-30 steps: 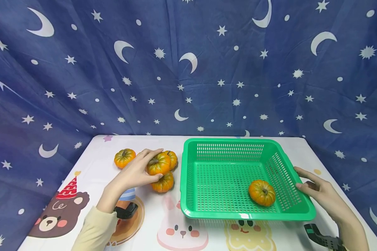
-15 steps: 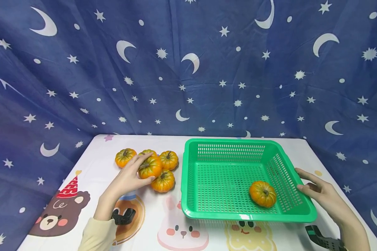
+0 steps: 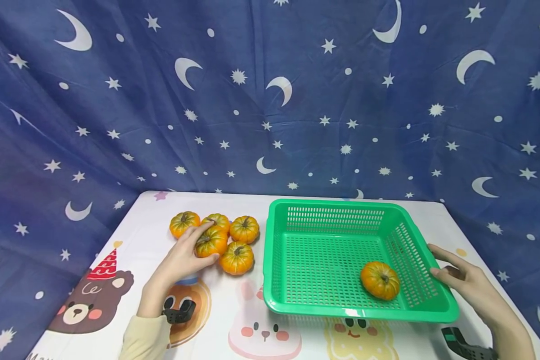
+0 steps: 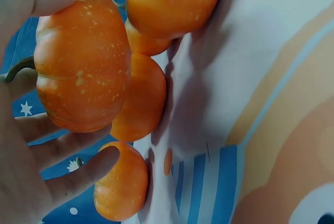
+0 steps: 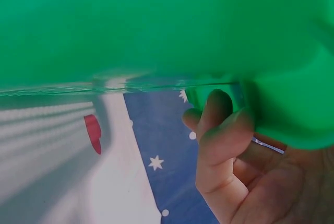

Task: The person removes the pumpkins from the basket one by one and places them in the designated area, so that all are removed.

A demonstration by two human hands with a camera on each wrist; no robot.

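Observation:
My left hand (image 3: 184, 254) grips a small orange pumpkin (image 3: 211, 242), with the thumb on one side and the fingers on the other. In the left wrist view this held pumpkin (image 4: 83, 62) shows its curved stem towards the palm. Close around it sit more pumpkins: one (image 3: 185, 224) at the left, one (image 3: 217, 220) behind, one (image 3: 245, 229) at the back right and one (image 3: 236, 258) at the right. My right hand (image 3: 465, 275) holds the right rim of a green plastic basket (image 3: 360, 311); in the right wrist view its fingers (image 5: 224, 140) curl under the rim.
Inside the basket, towards its front right, lies a single pumpkin (image 3: 380, 280). The white tablecloth (image 3: 216, 300) carries cartoon prints. Behind the table hangs a blue curtain (image 3: 252, 100) with moons and stars.
My left hand has moved left with the held pumpkin, away from the basket, uncovering the pumpkins behind and to the right. The right hand stays at the rim. The head view has shifted slightly.

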